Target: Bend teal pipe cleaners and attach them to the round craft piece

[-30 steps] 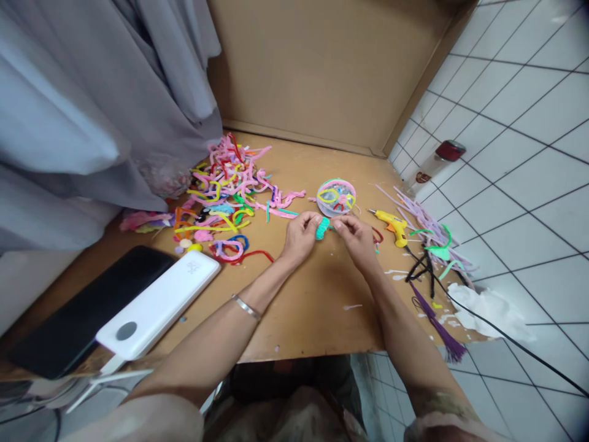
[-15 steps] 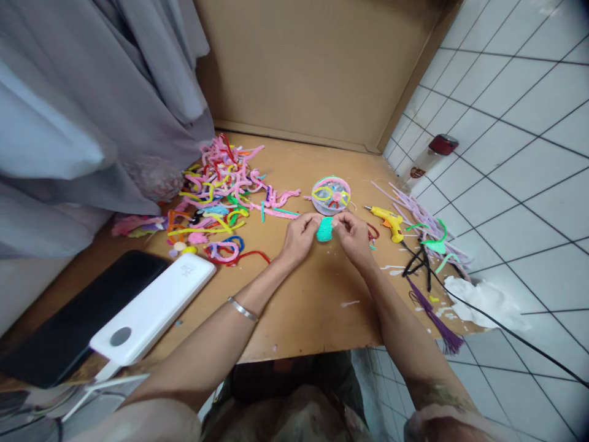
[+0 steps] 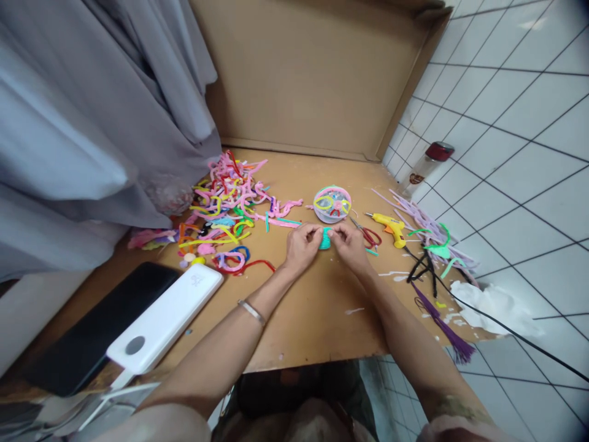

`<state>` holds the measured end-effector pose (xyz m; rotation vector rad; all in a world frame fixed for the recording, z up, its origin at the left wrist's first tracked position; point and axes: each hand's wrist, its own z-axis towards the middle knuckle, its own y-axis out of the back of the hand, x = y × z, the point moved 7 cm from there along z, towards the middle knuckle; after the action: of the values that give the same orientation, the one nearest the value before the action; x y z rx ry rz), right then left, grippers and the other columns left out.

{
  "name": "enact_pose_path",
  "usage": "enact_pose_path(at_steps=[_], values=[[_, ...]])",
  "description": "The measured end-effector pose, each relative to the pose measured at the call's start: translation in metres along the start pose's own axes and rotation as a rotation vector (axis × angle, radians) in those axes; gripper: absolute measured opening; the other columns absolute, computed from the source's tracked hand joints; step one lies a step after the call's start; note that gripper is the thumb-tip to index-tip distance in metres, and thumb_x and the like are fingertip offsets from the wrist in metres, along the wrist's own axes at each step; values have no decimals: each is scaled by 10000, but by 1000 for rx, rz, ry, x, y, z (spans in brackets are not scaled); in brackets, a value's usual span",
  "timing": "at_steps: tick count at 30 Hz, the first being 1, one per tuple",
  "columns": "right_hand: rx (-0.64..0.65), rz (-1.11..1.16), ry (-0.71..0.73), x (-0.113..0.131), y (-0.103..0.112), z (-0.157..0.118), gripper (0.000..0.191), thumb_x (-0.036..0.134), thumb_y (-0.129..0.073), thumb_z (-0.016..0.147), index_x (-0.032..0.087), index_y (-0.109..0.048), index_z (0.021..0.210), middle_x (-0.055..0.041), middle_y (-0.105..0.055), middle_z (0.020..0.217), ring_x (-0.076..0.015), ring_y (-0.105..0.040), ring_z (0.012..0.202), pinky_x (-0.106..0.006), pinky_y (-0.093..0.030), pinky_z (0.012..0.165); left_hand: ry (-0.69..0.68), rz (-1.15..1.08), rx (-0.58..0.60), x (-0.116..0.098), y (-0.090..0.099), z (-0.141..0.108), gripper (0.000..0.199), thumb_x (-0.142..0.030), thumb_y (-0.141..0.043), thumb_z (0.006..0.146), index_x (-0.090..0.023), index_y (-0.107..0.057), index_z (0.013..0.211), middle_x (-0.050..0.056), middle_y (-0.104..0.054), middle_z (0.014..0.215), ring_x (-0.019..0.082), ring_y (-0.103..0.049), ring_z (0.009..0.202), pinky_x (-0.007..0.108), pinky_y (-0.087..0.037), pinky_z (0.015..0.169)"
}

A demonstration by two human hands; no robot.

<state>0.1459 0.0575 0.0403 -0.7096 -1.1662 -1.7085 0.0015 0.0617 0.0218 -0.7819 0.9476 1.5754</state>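
Between my two hands is a small teal-green fuzzy piece [image 3: 325,240], which looks like coiled pipe cleaner. My left hand [image 3: 304,247] pinches its left edge, thumb and fingertips together. On the other side my right hand [image 3: 348,244] grips its upper right edge. The fingers cover part of the piece. Just beyond the hands stands a round clear container [image 3: 332,204] with pink and yellow pipe cleaner trim. Red-handled scissors [image 3: 370,236] lie right of my right hand.
A heap of coloured pipe cleaners [image 3: 232,196] covers the back left. A white power bank [image 3: 165,319] and a black phone-like slab [image 3: 103,328] lie front left. To the right are a yellow glue gun [image 3: 390,227], lilac stems [image 3: 421,224], a purple tassel [image 3: 444,325] and crumpled tissue [image 3: 490,307].
The view has shifted slightly, so the table sits lower in it. My hands have come closer together over the teal-green piece, covering more of it. The scissors show more fully.
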Motion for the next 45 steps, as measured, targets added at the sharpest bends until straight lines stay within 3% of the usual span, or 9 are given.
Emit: enact_pose_path(at_steps=[8, 16, 28, 35, 39, 45], values=[[-60, -40, 62, -5, -8, -7, 196, 375, -540, 839, 227, -563, 713, 2, -537, 694, -174, -494, 660, -306, -382, 630, -54, 130, 28, -1, -5, 0, 193, -266, -516, 862, -180, -655, 760, 26, -638, 720, 155, -555, 692, 265, -424, 682], [-283, -112, 134, -14, -8, -10, 241, 384, -438, 916, 240, -550, 759, -62, -585, 829, -241, -546, 849, -380, -437, 800, -160, 190, 97, -1, -19, 10, 222, -263, -491, 906, -178, -684, 835, 43, -641, 745, 161, -556, 703, 274, -436, 707], [-292, -98, 122, -22, -15, 10, 220, 380, -466, 875, 243, -531, 717, -44, -583, 752, -221, -527, 775, -353, -430, 740, 64, -111, 72, 32, -19, 31, 173, -283, -570, 804, -147, -655, 739, 0, -617, 678, 128, -522, 640, 239, -408, 628], [-310, 64, 59, -31, -14, 9, 246, 414, -526, 862, 223, -574, 714, -5, -566, 698, -177, -504, 673, -313, -426, 649, 141, -361, 21, 51, -18, 30, 398, -517, -525, 889, -149, -665, 832, 33, -657, 764, 154, -569, 710, 267, -469, 688], [-310, 139, 47, -34, -13, 7, 251, 414, -543, 861, 216, -578, 711, 7, -553, 669, -164, -495, 637, -301, -414, 617, 134, -327, 55, 47, -19, 26, 472, -615, -561, 871, -157, -652, 795, -3, -574, 634, 136, -501, 608, 257, -434, 607], [-219, 170, 44, -36, -15, 8, 272, 449, -575, 872, 208, -630, 760, -9, -597, 724, -173, -540, 703, -307, -445, 677, 116, -256, 59, 37, -15, 26, 360, -510, -679, 807, -153, -669, 757, 1, -630, 659, 132, -533, 634, 246, -451, 631]])
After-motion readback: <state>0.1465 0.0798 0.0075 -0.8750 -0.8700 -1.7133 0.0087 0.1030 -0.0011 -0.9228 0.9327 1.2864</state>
